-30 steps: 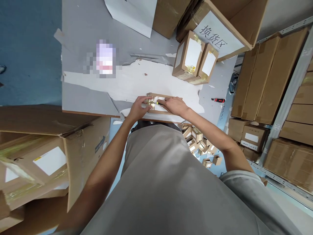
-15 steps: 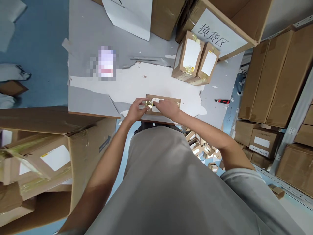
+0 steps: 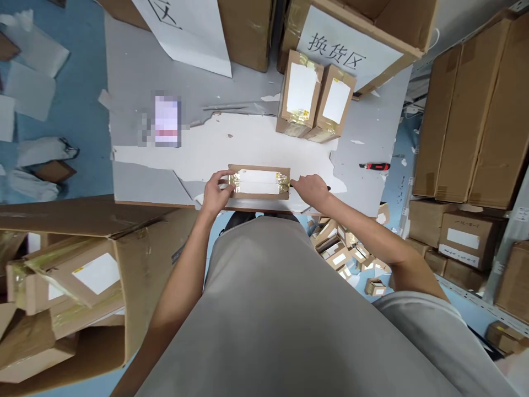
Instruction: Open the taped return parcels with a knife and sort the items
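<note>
A small cardboard box (image 3: pixel 259 182) with a white label and shiny clear tape at both ends lies at the table's front edge. My left hand (image 3: pixel 217 192) grips its left end, with the thumb and fingers apart along the sides. At the right end, my right hand (image 3: pixel 313 190) is closed around a slim dark tool (image 3: pixel 329 188). One end of it shows behind the hand and the other meets the taped end of the box. The hand hides most of the tool, so its kind cannot be made out.
Two taped boxes (image 3: pixel 303 91) stand together at the back right, before a large labelled carton (image 3: pixel 351 52). A red and black utility knife (image 3: pixel 375 166) lies on the right. An open carton (image 3: pixel 151 275) of boxes stands at lower left. Shelves (image 3: pixel 452 127) with cartons line the right side.
My right hand has moved from the box's left part to its right end, where a dark tool now shows in it. My left hand stays at the left end. The camera view has shifted.
</note>
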Tool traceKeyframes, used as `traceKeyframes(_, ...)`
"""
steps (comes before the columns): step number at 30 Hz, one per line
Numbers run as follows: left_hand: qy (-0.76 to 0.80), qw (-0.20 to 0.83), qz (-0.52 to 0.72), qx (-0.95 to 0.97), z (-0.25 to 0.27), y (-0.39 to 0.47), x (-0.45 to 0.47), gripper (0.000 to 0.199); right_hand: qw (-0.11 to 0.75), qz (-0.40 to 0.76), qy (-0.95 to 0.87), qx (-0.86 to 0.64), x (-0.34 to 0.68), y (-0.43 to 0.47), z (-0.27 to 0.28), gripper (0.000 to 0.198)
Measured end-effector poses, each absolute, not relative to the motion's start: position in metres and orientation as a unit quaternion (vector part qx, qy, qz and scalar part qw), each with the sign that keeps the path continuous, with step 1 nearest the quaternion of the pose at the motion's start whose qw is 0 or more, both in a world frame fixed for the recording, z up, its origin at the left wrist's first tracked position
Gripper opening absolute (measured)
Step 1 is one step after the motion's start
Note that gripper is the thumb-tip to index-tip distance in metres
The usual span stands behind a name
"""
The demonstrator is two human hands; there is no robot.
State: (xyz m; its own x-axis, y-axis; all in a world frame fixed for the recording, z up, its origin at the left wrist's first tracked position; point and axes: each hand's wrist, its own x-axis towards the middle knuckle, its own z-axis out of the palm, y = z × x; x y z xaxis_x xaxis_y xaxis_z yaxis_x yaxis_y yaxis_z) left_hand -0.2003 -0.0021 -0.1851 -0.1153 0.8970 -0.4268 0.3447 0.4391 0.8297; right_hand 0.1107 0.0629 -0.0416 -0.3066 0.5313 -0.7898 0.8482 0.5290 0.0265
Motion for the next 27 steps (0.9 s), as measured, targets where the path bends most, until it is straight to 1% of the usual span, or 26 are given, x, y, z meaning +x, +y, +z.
traceKeyframes(4,0.696,0.482,0.268,0.460,-0.183,-0.001,-0.199,0.047,0.371,-0.211,0.791,0.439,0.128,0.058,-0.052,0.046)
traceKeyframes(8,0.697,0.484,0.267,0.457,-0.183,-0.001,-0.198,0.049,0.349,-0.224,0.795,0.444,0.150,0.052,-0.063,0.049)
traceKeyframes(21,0.716,0.465,0.265,0.447,-0.186,0.000,-0.193,0.049,0.260,-0.260,0.798,0.477,0.193,0.031,-0.087,0.049)
traceKeyframes(23,0.719,0.463,0.266,0.444,-0.187,-0.001,-0.194,0.048,0.227,-0.276,0.793,0.494,0.211,0.025,-0.095,0.046)
traceKeyframes(24,0.721,0.461,0.266,0.443,-0.188,-0.001,-0.195,0.049,0.197,-0.293,0.786,0.507,0.220,0.021,-0.101,0.043)
traceKeyframes(27,0.725,0.459,0.267,0.438,-0.193,-0.002,-0.198,0.051,0.053,-0.392,0.717,0.573,0.235,0.012,-0.133,0.034)
